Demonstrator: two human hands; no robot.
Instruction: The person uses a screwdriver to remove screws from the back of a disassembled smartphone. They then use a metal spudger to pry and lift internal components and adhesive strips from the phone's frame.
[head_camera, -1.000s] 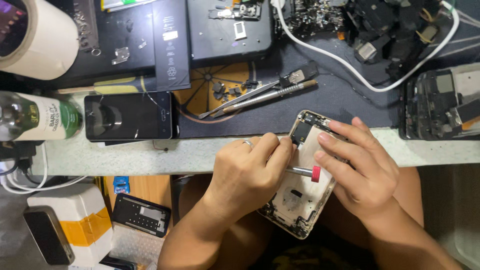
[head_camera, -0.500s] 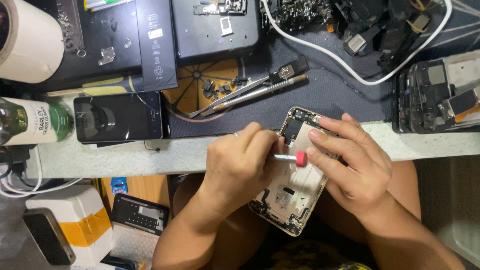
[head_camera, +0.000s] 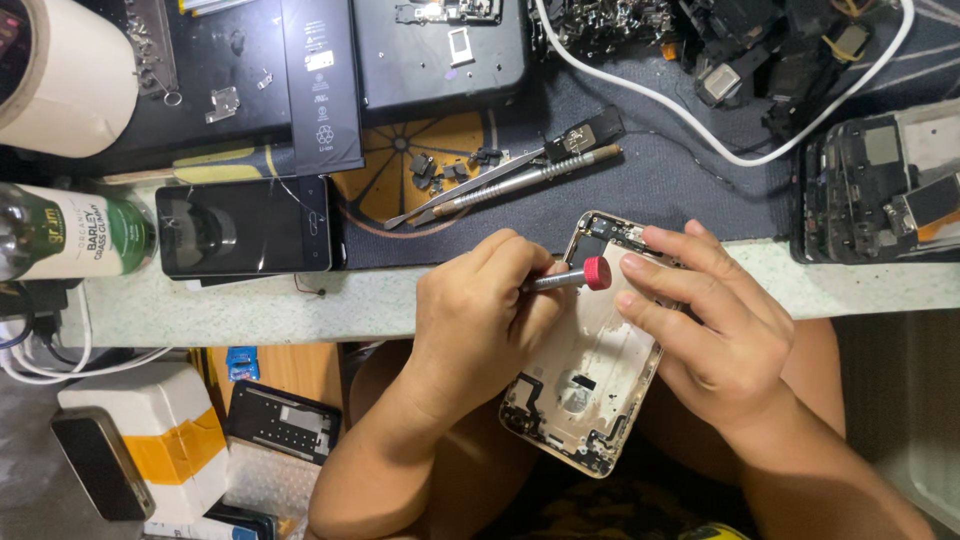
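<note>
An opened phone back housing (head_camera: 590, 370), pale metal with small parts inside, lies tilted over my lap and the edge of the workbench. My left hand (head_camera: 480, 310) is closed around a small screwdriver with a red cap (head_camera: 580, 276), its tip hidden under my fingers on the housing. My right hand (head_camera: 705, 325) grips the housing's right side, fingers spread over its upper edge.
On the dark mat (head_camera: 680, 180) lie two metal pry tools (head_camera: 510, 185), small loose parts and a white cable (head_camera: 720, 130). A black phone (head_camera: 245, 227) and a green-labelled bottle (head_camera: 70, 232) sit left. Another dismantled phone (head_camera: 880, 180) lies right. A tape roll (head_camera: 55, 75) is top left.
The view has shifted slightly. My left hand has turned the screwdriver, so the red cap now points more to the right and sits higher on the housing. My right hand stays put.
</note>
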